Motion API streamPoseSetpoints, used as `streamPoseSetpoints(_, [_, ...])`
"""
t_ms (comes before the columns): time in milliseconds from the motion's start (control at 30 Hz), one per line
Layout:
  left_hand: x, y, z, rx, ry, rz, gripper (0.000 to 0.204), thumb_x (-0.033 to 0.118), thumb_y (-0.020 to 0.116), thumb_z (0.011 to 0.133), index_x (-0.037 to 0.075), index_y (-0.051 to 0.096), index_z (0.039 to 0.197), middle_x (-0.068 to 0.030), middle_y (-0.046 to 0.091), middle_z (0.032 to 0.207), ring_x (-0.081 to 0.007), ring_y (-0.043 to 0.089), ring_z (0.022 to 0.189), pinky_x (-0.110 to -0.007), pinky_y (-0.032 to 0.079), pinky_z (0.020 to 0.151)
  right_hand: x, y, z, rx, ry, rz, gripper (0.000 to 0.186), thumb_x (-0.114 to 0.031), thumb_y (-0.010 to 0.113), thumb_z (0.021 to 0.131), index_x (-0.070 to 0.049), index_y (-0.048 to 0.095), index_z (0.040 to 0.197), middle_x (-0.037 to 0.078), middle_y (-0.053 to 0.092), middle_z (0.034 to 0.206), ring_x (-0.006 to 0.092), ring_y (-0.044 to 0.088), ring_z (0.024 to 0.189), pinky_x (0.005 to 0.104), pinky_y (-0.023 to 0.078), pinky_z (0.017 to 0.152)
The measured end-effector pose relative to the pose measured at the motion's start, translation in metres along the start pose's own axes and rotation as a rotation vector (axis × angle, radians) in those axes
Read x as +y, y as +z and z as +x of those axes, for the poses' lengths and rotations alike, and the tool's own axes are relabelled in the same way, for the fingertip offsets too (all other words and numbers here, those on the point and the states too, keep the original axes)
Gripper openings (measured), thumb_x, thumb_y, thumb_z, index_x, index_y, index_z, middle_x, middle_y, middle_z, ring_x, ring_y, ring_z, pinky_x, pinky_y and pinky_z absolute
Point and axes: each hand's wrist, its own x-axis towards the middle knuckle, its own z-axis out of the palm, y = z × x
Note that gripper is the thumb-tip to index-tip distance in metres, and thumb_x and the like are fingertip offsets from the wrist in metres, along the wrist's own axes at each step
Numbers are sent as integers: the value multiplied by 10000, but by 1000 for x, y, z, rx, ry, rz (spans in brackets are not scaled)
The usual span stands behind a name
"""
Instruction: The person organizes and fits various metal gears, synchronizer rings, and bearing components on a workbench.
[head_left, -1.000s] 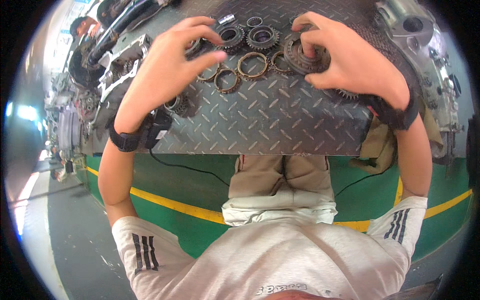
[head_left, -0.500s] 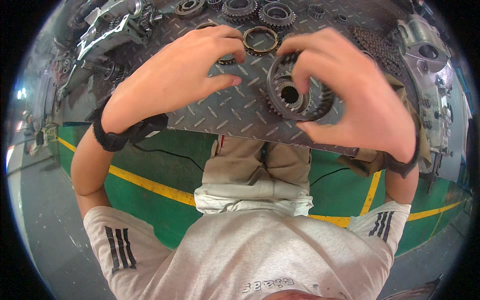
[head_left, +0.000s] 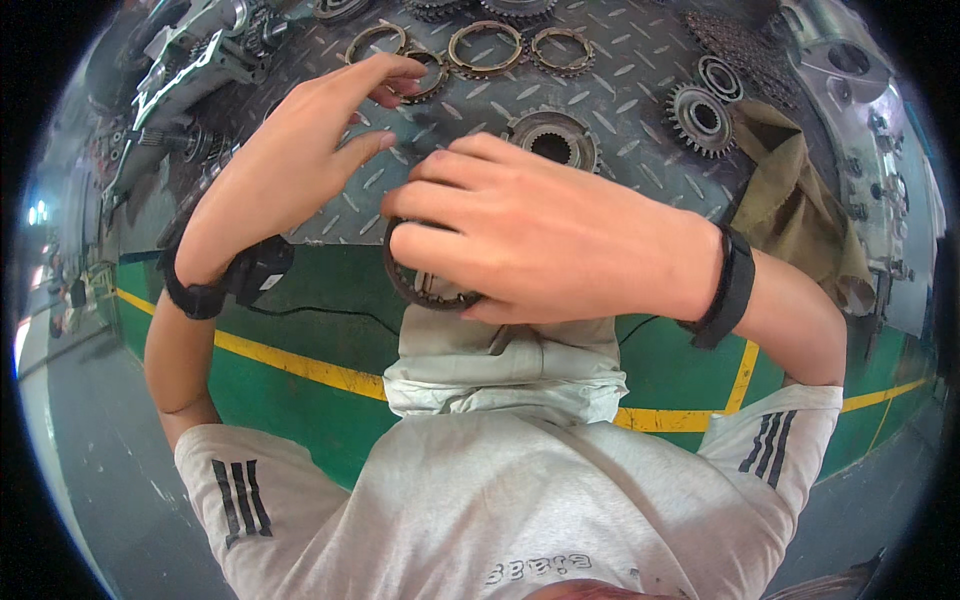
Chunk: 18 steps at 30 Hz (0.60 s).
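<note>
At the right hand's (head_left: 545,232) nine o'clock, the dark toothed ring (head_left: 402,286) is clamped between fingers and thumb — a rim grip best kept firm and steady. The left hand (head_left: 305,155), empty with fingers parted, hangs at the ring's ten o'clock — well placed to support its free side.
</note>
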Motion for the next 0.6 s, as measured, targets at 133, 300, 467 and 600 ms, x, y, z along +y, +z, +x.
streamPoseSetpoints(133, [12, -9, 0, 109, -39, -27, 430, -10, 729, 924, 44, 689, 1349, -101, 748, 1263, -239, 679, 1073, -342, 555, 894, 23, -13, -1, -42, 38, -42, 529, -268, 905, 749, -73, 632, 1158, 81, 713, 1091, 290, 684, 1134, 434, 504, 1033])
streamPoseSetpoints(300, [8, -8, 7, -6, -58, -42, 543, 101, 836, 824, 68, 693, 1347, -68, 738, 1210, -204, 664, 1033, -300, 513, 796, 47, -44, -11, -7, 59, -169, 627, -282, 945, 761, -56, 637, 1258, 106, 729, 1154, 318, 687, 1146, 447, 500, 1042])
streamPoseSetpoints(467, [-7, 13, 29, -59, 241, -174, 794, 226, 942, 691, 83, 661, 1420, -52, 693, 1266, -243, 634, 1022, -359, 540, 857, 48, -106, -32, -176, 409, -171, 833, -213, 968, 702, -44, 622, 1441, 145, 677, 1410, 399, 640, 1294, 470, 504, 1117])
streamPoseSetpoints(600, [-7, 24, 47, -40, 318, -188, 914, 336, 985, 629, 65, 657, 1439, -83, 636, 1372, -274, 633, 1117, -423, 547, 966, 49, -95, -46, -275, 563, -187, 843, -196, 971, 685, -54, 627, 1441, 153, 666, 1400, 406, 651, 1269, 468, 531, 1086])
